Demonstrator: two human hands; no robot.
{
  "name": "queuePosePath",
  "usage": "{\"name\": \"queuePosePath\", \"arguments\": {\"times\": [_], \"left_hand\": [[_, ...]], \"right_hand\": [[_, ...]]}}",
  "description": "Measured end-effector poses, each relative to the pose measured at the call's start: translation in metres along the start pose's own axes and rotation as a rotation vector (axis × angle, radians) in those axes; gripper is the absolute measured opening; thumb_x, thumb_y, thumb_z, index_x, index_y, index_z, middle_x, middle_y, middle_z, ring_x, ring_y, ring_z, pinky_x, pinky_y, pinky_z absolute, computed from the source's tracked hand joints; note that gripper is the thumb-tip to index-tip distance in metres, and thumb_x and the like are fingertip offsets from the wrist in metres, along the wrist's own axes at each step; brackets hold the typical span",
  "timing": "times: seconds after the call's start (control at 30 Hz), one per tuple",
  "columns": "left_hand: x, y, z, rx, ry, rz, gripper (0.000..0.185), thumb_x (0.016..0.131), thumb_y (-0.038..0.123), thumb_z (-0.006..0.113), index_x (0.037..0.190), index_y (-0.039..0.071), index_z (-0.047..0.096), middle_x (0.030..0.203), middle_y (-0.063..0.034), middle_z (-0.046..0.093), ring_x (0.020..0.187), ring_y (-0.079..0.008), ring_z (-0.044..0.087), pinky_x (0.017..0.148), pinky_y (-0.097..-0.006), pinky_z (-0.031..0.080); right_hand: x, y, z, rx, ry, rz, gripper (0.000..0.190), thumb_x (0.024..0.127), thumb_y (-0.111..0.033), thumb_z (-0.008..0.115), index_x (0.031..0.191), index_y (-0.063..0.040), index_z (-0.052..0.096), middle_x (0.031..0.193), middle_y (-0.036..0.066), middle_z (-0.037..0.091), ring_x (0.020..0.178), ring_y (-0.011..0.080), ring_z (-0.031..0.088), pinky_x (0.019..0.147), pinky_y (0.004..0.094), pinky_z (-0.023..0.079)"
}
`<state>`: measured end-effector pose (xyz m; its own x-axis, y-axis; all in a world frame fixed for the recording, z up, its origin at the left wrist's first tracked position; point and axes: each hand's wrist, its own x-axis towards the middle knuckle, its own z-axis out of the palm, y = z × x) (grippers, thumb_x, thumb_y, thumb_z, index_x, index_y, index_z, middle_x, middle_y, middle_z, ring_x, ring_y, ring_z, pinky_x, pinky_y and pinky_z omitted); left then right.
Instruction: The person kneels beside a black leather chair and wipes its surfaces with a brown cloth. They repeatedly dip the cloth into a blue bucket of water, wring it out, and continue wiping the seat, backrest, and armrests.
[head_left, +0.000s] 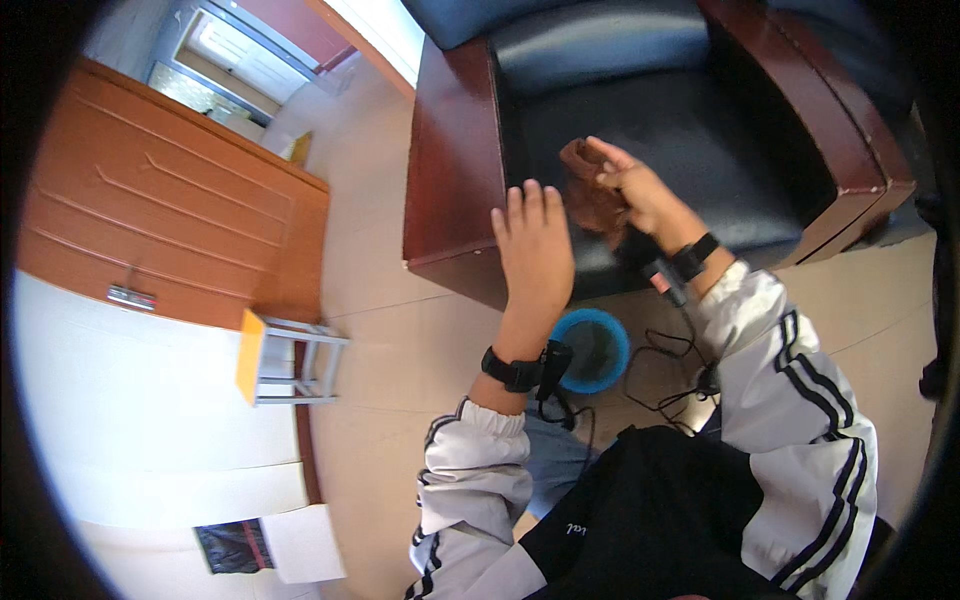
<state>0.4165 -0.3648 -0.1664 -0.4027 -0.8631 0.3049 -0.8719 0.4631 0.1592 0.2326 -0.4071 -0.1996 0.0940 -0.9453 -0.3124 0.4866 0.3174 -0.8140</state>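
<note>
My right hand (651, 201) grips a crumpled brown cloth (592, 191) above the black leather seat (675, 142) of an armchair. The cloth hangs down from my fingers, its lower edge a little blurred. My left hand (536, 251) holds nothing and is stretched out flat, palm down, fingers slightly apart. It is over the front inner corner of the armchair's dark red wooden armrest (454, 157); whether it touches the wood I cannot tell. Black straps with small devices and cables circle both wrists.
A blue-rimmed bucket (626, 349) with dark contents stands on the tiled floor before the chair. Black cables (664, 405) trail beside it. Leftward are a stool (292, 367) with a yellow top and an orange wooden door (172, 202). Another armrest (817, 97) bounds the seat at right.
</note>
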Motion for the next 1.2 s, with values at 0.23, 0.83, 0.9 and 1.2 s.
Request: {"name": "queuePosePath", "arguments": {"times": [0.23, 0.83, 0.9, 1.2], "left_hand": [[-0.034, -0.039, -0.002, -0.188, 0.088, -0.202, 0.045, 0.086, -0.003, 0.049, 0.13, 0.001, 0.051, 0.128, -0.0211, 0.054, 0.122, -0.0396, 0.047, 0.105, -0.0462, 0.034], [-0.028, -0.042, 0.006, -0.214, 0.197, -0.22, 0.036, 0.089, -0.008, 0.049, 0.118, 0.004, 0.067, 0.113, -0.0118, 0.059, 0.109, -0.024, 0.054, 0.095, -0.0315, 0.042], [-0.028, -0.04, 0.004, -0.234, 0.179, -0.236, 0.035, 0.089, -0.007, 0.05, 0.118, 0.003, 0.066, 0.114, -0.0122, 0.06, 0.112, -0.0268, 0.053, 0.097, -0.0342, 0.039], [-0.029, -0.033, -0.005, -0.183, 0.187, -0.272, 0.039, 0.089, -0.01, 0.046, 0.119, 0.004, 0.066, 0.115, -0.0114, 0.057, 0.109, -0.0225, 0.055, 0.092, -0.0287, 0.044]], "right_hand": [[-0.023, 0.108, 0.068, 0.351, 0.04, 0.118, 0.043, 0.093, -0.007, 0.043, 0.135, -0.008, 0.051, 0.129, 0.009, 0.056, 0.115, 0.0236, 0.054, 0.097, 0.0356, 0.045], [-0.025, 0.138, 0.107, -0.531, 0.476, -0.425, 0.031, 0.085, -0.012, 0.064, 0.116, -0.008, 0.067, 0.116, 0.013, 0.056, 0.1, 0.034, 0.053, 0.084, 0.0412, 0.047], [-0.029, 0.135, 0.108, -0.536, 0.491, -0.505, 0.03, 0.084, -0.015, 0.066, 0.113, -0.009, 0.067, 0.113, 0.013, 0.057, 0.098, 0.0337, 0.054, 0.081, 0.0413, 0.048], [0.011, 0.126, 0.088, -0.474, 0.431, -0.434, 0.021, 0.085, -0.015, 0.067, 0.106, -0.009, 0.067, 0.105, 0.008, 0.061, 0.096, 0.0283, 0.058, 0.08, 0.0365, 0.049]]}}
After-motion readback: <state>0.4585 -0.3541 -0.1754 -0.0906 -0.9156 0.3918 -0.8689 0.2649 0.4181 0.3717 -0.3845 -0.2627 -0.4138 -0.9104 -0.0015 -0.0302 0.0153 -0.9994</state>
